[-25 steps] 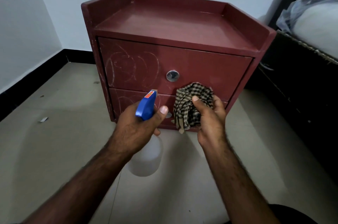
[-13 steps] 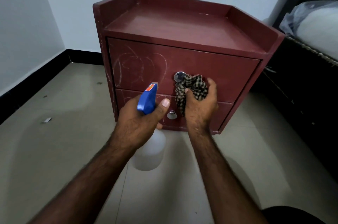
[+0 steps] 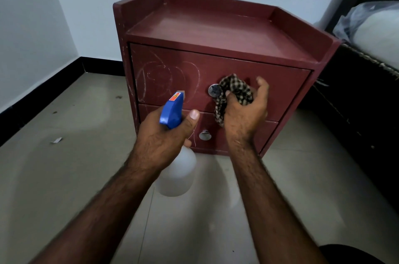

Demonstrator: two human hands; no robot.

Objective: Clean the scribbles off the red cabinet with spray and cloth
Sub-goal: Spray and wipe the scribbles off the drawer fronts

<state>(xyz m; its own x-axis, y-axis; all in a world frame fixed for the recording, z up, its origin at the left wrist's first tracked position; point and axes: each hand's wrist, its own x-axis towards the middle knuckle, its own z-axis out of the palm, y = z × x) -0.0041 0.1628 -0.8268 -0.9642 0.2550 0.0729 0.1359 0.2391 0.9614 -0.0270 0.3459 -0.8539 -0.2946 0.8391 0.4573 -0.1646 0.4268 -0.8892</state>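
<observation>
**Cloth against the top drawer, spray bottle held ready**

The person's right hand point(image 3: 244, 112) is gripping a bunched checked cloth point(image 3: 235, 93) and pressing it to the top drawer front of the red cabinet point(image 3: 216, 32), just beside the round metal knob point(image 3: 213, 90). The left hand point(image 3: 164, 136) is curling round the neck of a spray bottle point(image 3: 174, 173), its blue head point(image 3: 171, 112) pointing toward the white scribbles point(image 3: 166, 78) on the drawer's left part. The cabinet is standing on a tiled floor point(image 3: 64, 166).
</observation>
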